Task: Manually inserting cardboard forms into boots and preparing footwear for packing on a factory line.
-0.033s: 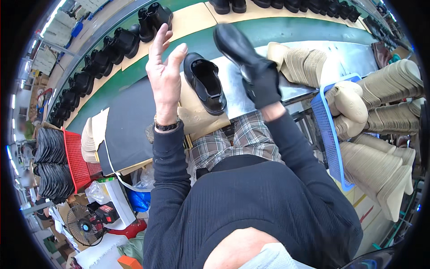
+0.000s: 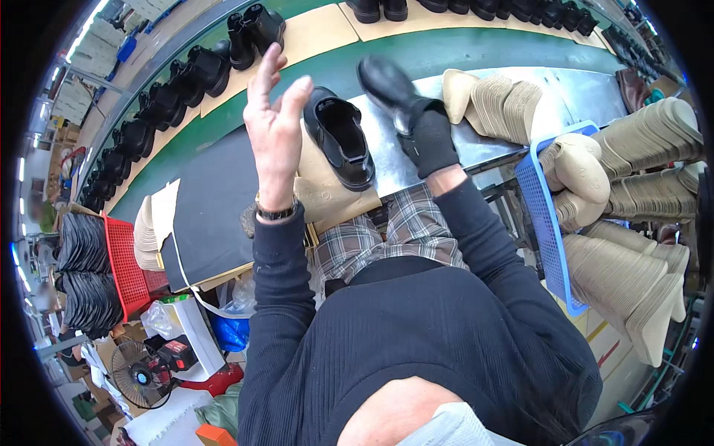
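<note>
My left hand [image 2: 275, 119] is bare and raised, its fingers apart and nothing in it. A black glove covers my right hand [image 2: 430, 141], which grips a black shoe [image 2: 387, 82] near its heel end, toe pointing away and to the left. That shoe is slightly blurred and hangs over the bench. Between my hands a second black shoe [image 2: 341, 137] stands upright, opening up, on beige insole sheets [image 2: 335, 201]. The gloved fingers hide part of the held shoe.
Stacked beige insoles [image 2: 502, 104] lie on the metal bench top, with more in a blue basket [image 2: 549, 223] at right. A red basket [image 2: 128, 260] stands left beside a dark mat [image 2: 212, 208]. Black shoes [image 2: 208, 68] line the far conveyor. A fan [image 2: 140, 374] is at lower left.
My right hand has shifted slightly left with the shoe, whose toe has dipped a little toward me. My left hand has barely moved.
</note>
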Motion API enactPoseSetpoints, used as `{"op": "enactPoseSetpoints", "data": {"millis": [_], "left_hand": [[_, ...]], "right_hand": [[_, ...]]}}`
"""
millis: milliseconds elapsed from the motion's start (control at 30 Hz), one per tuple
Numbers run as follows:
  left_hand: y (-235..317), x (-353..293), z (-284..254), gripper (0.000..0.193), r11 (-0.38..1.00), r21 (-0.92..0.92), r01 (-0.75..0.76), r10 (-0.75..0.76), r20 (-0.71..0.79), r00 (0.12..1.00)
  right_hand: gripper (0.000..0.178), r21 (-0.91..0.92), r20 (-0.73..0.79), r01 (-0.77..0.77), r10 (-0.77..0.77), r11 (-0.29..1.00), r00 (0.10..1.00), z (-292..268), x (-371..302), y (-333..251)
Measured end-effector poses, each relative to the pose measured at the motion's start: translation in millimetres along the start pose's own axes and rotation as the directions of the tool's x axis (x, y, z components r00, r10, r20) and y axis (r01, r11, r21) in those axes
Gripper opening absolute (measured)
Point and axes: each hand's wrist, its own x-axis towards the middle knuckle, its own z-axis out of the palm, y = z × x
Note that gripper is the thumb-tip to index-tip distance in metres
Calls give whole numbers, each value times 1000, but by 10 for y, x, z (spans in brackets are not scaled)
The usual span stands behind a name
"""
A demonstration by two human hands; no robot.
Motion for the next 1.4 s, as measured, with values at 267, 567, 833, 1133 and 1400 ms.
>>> {"op": "enactPoseSetpoints", "data": {"millis": [267,567,833,1133,1400], "left_hand": [[65,-347,-283,39,974,167,156,-155,-20,988],[241,-492,-347,39,889,429,-159,148,59,987],[158,-631,-113,51,879,-360,313,-264,179,948],[-5,-876,-727,37,427,-843,326,-394,151,907],[0,-1016,-1856,21,551,833,-58,315,-144,938]], "right_hand": [[38,454,-302,7,146,891,942,-783,492,55],[48,-285,50,-95,113,954,992,131,1005,981],[41,967,246,-242,58,-79,967,-1265,322,-714],[41,865,460,-502,-394,-4,796,-372,162,-1242],[42,698,111,518,-789,494,604,84,-236,-1767]]}}
